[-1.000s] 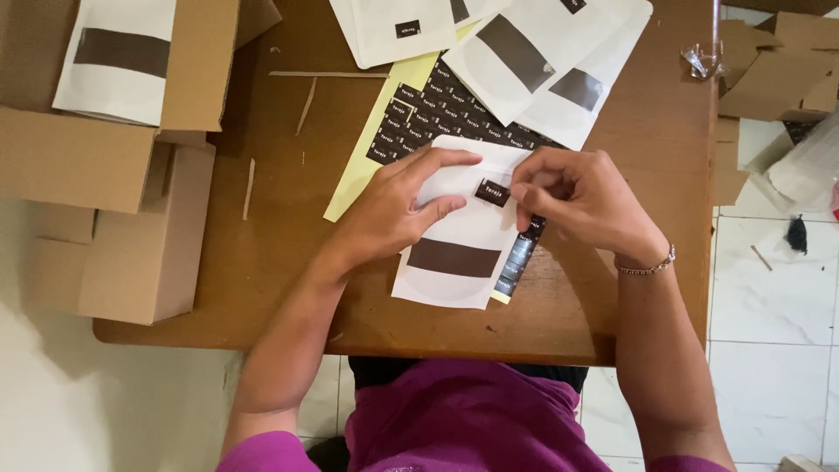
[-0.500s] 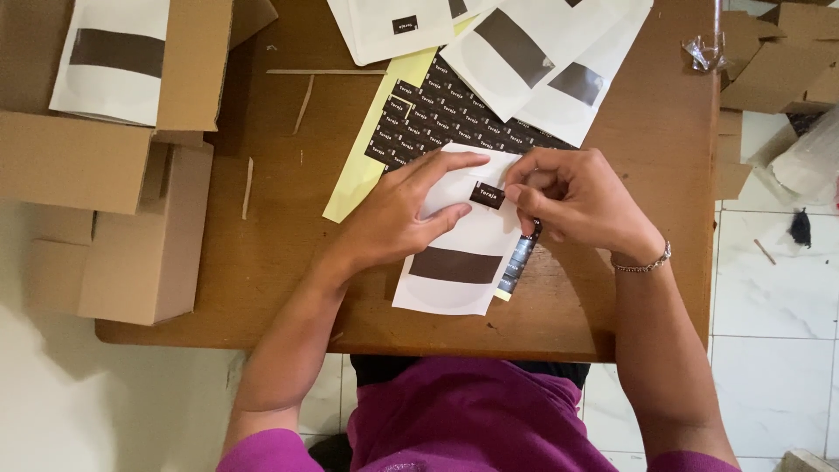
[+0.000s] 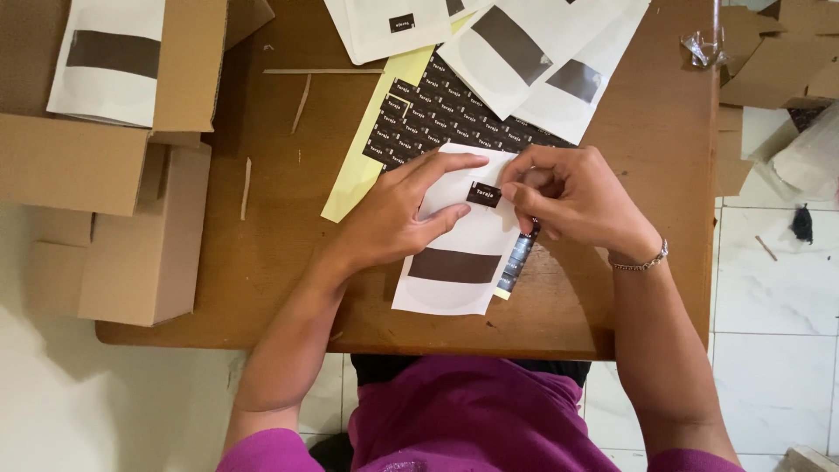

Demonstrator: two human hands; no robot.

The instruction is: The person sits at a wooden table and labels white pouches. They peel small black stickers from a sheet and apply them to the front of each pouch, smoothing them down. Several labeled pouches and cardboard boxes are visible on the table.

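Head view: left hand [image 3: 398, 214] flat, fingers spread on white pouch [image 3: 459, 236] — right hand [image 3: 572, 197] pinches small dark label [image 3: 484, 194] onto it, on the counter [image 3: 288, 262].

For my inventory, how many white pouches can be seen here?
5: one under the hands, one on the cardboard box, one at top centre, two overlapping at top right. More may be hidden underneath.

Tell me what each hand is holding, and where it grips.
Right hand pinches the small dark label at its right edge. Left hand only presses flat on the white pouch.
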